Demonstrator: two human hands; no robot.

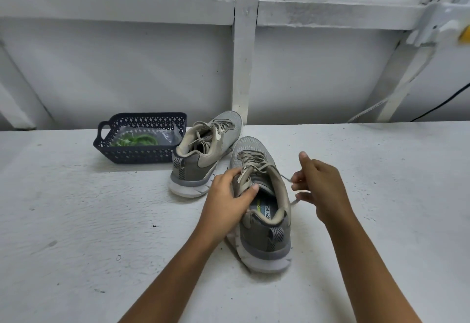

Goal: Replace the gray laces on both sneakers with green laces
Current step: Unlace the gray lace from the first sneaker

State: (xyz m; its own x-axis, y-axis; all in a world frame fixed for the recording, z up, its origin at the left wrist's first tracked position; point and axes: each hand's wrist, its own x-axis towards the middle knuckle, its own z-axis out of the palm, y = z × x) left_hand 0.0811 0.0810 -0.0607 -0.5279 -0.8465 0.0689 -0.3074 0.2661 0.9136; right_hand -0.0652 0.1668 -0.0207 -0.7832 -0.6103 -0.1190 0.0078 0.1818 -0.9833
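Filling the top half, white panelled wall (127, 68) with beams. White rough table (76, 221) takes the lower half.

Near sneaker (264, 241), gray, sits just below frame centre, heel at 6 o'clock, toe at 12. It is still laced gray. Far sneaker (203, 165), same gray pair, stands at 11 o'clock of it, heel toward camera, toe angled to 1 o'clock, gray laces loose in the eyelets. The two shoes are just beside each other; cannot tell if they touch.

Dark blue basket (142, 156) is at 9 o'clock of the far sneaker, just beside its heel.

Left hand (226, 198) grips the near sneaker from 9 o'clock: thumb inside the opening, fingers curled over the eyelet side. Right hand (323, 185) is at 3 o'clock of the shoe, fingertips pinched together on the gray lace (286, 177), which runs from the top eyelets out to them.

Clear plastic bag (165, 135) lies in the basket, holding the green laces (134, 140), bunched.
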